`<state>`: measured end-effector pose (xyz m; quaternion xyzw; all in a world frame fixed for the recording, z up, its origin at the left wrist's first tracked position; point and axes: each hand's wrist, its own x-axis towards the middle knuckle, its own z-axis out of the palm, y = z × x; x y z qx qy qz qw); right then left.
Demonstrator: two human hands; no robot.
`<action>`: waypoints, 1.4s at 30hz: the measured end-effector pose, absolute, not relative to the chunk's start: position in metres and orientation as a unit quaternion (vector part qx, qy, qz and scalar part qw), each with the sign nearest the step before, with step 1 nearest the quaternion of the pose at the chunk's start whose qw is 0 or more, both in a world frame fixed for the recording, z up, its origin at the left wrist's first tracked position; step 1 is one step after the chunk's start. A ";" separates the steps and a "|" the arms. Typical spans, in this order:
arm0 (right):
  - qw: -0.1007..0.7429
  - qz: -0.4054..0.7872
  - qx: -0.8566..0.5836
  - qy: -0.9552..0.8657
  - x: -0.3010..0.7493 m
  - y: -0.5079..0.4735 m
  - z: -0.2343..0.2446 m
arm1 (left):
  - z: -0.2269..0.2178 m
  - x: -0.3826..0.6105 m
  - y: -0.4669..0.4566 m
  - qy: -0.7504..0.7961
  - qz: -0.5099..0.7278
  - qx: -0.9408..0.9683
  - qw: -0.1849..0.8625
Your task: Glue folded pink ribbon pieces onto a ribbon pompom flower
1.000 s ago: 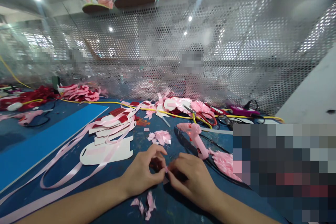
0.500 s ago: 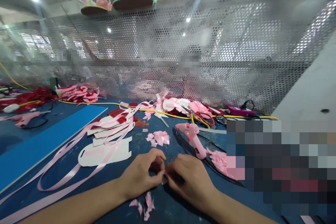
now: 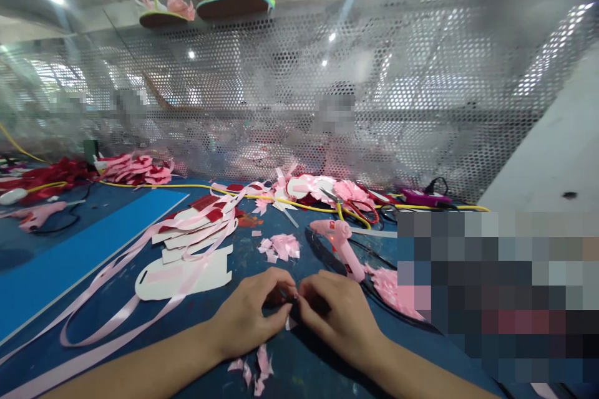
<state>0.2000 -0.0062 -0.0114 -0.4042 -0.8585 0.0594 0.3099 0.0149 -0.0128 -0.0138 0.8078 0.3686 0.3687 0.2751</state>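
My left hand (image 3: pixel 253 315) and my right hand (image 3: pixel 337 318) meet fingertip to fingertip low in the middle of the blue table (image 3: pixel 84 249). Both pinch the same small pink ribbon piece (image 3: pixel 291 322), mostly hidden by the fingers. Pink ribbon scraps (image 3: pixel 255 371) lie on the table just below my left wrist. A pink glue gun (image 3: pixel 340 242) rests right behind my right hand.
Long pink ribbon (image 3: pixel 112 299) loops over white card cut-outs (image 3: pixel 187 271) at the left. More pink scraps (image 3: pixel 281 246), red-handled scissors (image 3: pixel 358 206), a yellow cable (image 3: pixel 154 185) and pink flower pieces (image 3: pixel 388 287) lie around. A perforated metal screen (image 3: pixel 304 106) closes the far side.
The view has drifted slightly left and down. My hands stay together on the small pink piece, fingers pressed a little closer.
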 end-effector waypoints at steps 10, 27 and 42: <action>0.310 0.065 -0.385 -0.867 0.199 -0.005 -0.012 | -0.014 0.015 -0.013 0.371 0.377 0.800 0.284; 0.321 0.021 -0.348 -0.881 0.198 -0.007 -0.012 | -0.013 0.014 -0.013 0.370 0.365 0.818 0.247; 0.316 0.009 -0.340 -0.885 0.198 -0.008 -0.014 | -0.016 0.014 -0.013 0.377 0.356 0.826 0.223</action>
